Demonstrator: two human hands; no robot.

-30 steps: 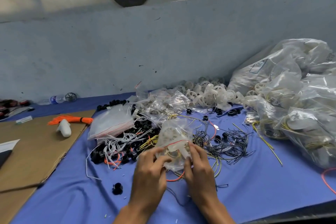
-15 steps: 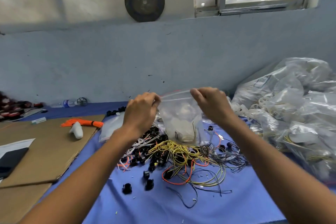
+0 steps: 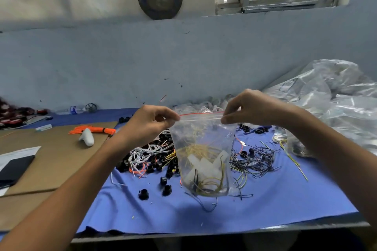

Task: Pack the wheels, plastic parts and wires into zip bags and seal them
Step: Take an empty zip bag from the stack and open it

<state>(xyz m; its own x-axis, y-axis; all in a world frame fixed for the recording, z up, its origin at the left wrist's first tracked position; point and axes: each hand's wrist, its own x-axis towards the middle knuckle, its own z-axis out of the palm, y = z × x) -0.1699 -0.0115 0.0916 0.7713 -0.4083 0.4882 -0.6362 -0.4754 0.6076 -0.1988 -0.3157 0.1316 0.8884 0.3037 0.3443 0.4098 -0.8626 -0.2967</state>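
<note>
Blue cloth [image 3: 265,206] carries loose wires [image 3: 255,159] and wheels [image 3: 165,188]. You have raised the bag [image 3: 204,140] off it; your left hand [image 3: 149,124] and right hand [image 3: 251,108] each pinch a top corner, zip [image 3: 201,115] taut. Parts [image 3: 204,166] sit low inside, so sealing likely comes next.

The bag [image 3: 204,144] hangs between our left hand [image 3: 151,122] and right hand [image 3: 251,108], above the cloth [image 3: 265,206]. Wires [image 3: 255,159] lie behind it, cardboard [image 3: 57,161] to its left, a heap of filled bags [image 3: 336,104] to its right.
</note>
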